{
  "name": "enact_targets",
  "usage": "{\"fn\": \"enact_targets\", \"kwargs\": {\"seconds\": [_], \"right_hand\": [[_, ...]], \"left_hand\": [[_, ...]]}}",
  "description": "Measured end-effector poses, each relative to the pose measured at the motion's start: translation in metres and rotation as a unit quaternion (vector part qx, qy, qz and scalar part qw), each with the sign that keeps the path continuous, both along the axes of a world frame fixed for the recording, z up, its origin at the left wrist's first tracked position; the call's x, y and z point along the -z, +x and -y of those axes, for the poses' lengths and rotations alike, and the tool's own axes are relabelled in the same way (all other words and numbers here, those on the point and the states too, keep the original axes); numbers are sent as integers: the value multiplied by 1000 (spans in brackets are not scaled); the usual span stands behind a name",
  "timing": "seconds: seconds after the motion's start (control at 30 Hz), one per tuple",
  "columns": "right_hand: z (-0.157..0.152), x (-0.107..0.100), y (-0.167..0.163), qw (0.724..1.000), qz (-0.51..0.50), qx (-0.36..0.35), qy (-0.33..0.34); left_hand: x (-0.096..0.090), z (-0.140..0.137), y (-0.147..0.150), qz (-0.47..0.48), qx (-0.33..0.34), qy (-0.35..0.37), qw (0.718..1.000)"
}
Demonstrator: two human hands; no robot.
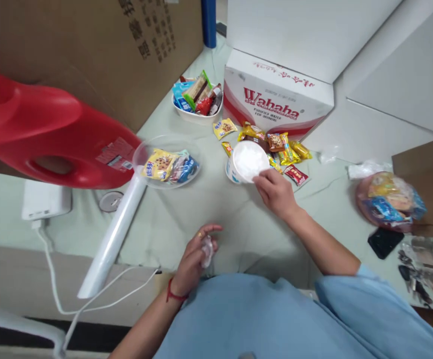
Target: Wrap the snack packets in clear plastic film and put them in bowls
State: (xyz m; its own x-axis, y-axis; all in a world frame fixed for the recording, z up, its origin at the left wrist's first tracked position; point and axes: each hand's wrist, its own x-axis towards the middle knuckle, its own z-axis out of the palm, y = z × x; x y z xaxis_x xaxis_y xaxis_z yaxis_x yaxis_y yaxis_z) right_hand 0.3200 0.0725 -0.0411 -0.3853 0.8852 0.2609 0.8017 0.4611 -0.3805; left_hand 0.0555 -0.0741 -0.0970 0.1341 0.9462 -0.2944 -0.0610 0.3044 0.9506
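The right hand pinches a white paper tub by its near rim, seemingly to steady it beside the wrapped snacks; apart, the left hand curls around a whitish wad.

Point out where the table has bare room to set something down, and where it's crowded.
Bare tabletop shows between the clear bowl and the white tub, and between the right hand and the pinkish bowl. It is crowded behind the tub, with snack packets in front of the Wahaha box, and at the right edge with bottles and keys.
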Motion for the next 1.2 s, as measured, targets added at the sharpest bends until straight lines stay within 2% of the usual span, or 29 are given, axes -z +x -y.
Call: {"fn": "enact_targets", "kwargs": {"seconds": [0.07,0.13,0.2,0.27,0.33,0.43,0.53,0.63,0.7,0.87,0.97,1.1,1.2], "right_hand": [[45,7,17,1000,1,7,2],[80,14,23,1000,1,-7,-9],[102,16,23,999,7,-44,-30],[112,9,25,995,7,-86,-44],[113,-3,29,994,-29,-100,-39],[104,-17,37,990,-122,-69,-31],[91,-12,35,986,-148,-49,-64],[80,-2,24,986,-115,-46,-114],[76,-3,19,984,-67,-34,-161],[66,-29,21,958,97,-1,-271],[55,-43,25,938,144,-26,-315],[57,-44,34,926,144,-52,-345],[81,-47,56,945,67,-58,-315]], "left_hand": [[-1,-15,23,49,-27,-49,997],[-2,-32,47,48,-29,-65,996],[-2,-46,69,17,-18,-52,998],[-2,-55,84,-22,-20,-37,999],[-2,-58,93,-44,-33,-28,998],[-3,-54,97,-57,-32,-17,998],[-4,-47,97,-95,-6,-5,995],[-4,-41,97,-141,19,15,990],[-4,-37,98,-168,33,39,985],[-12,-35,103,-263,89,93,956],[-18,-37,106,-298,128,125,938],[-20,-41,105,-286,162,157,931],[-19,-45,98,-238,173,128,947]]}}
